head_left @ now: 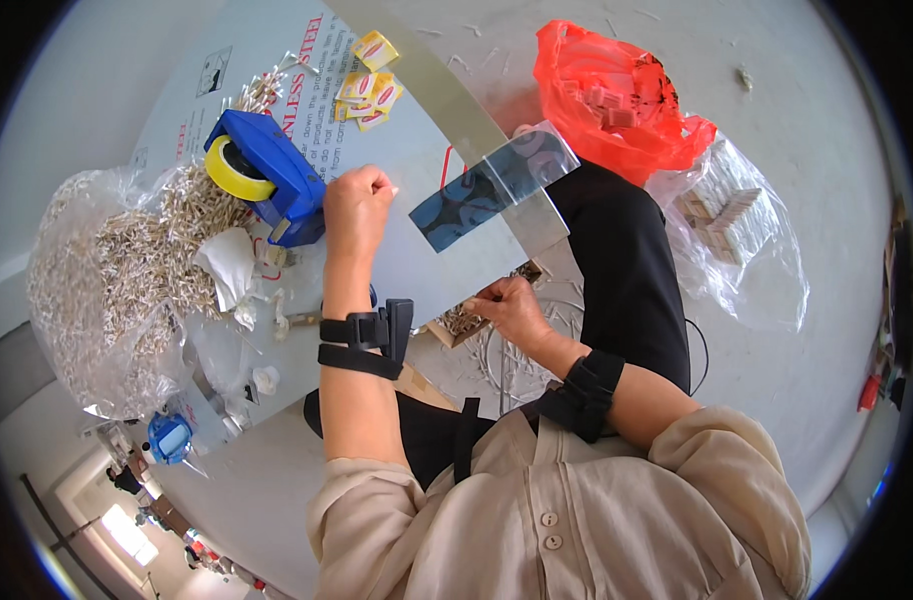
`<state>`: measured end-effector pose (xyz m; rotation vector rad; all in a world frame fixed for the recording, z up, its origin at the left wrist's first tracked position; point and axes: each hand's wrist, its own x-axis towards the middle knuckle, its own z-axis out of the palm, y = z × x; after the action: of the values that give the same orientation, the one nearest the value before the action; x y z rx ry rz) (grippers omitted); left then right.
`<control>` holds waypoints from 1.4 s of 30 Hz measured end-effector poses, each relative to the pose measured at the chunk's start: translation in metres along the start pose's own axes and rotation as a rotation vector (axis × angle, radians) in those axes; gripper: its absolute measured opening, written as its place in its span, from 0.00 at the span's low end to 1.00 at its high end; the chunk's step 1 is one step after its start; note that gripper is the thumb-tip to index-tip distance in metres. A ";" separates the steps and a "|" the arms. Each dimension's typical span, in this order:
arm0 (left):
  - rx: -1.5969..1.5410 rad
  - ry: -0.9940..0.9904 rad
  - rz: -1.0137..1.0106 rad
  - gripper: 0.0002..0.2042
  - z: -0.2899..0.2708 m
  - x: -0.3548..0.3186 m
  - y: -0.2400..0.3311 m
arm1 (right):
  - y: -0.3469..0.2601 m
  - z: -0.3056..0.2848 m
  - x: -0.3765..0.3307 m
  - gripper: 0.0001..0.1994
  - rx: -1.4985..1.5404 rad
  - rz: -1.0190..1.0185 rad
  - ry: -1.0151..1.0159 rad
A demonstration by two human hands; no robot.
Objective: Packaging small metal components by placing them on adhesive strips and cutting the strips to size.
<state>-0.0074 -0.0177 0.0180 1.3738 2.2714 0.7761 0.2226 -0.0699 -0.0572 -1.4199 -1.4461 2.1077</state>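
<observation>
Two hands at work: seated person, seen from above, at a grey table point(97, 90) w/ tape and small parts.
Far left: clear plastic bag point(62, 300) slumped open on the table, spilling a heap of small pale sticks point(167, 235); crumpled white paper point(227, 265) just beside it.
Tape dispenser: blue desk dispenser point(272, 175) w/ yellow-cored roll, standing on a printed sheet w/ red lettering point(317, 110).
Labels: cluster of small yellow-and-red packets point(369, 88) further back on that sheet, well apart from the hands.
Left hand point(355, 212): closed in a loose fist beside the dispenser, thumb and forefinger pinched at the end of a strip of clear tape point(497, 185).
Tape strip: stretched in the air from left fingertips to the right, over the table edge and black-trousered lap. Probably v. light, limp, sticky on one side; likely to curl or cling, so best kept taut by its ends.
Right hand point(512, 310): low over the lap, fingers curled on a small bundle of sticks point(480, 300); how tight, can't tell.
Right side, on floor: red plastic bag point(617, 95) holding pale blocks; clear bag point(737, 230) w/ wooden pieces next to it.
</observation>
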 end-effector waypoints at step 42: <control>0.302 -0.532 0.292 0.03 -0.021 0.046 0.008 | 0.004 0.000 0.002 0.10 0.005 -0.018 0.011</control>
<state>-0.0344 0.0209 0.0380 1.8157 1.8358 0.1068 0.2234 -0.0706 -0.0614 -1.4089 -1.4434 2.0885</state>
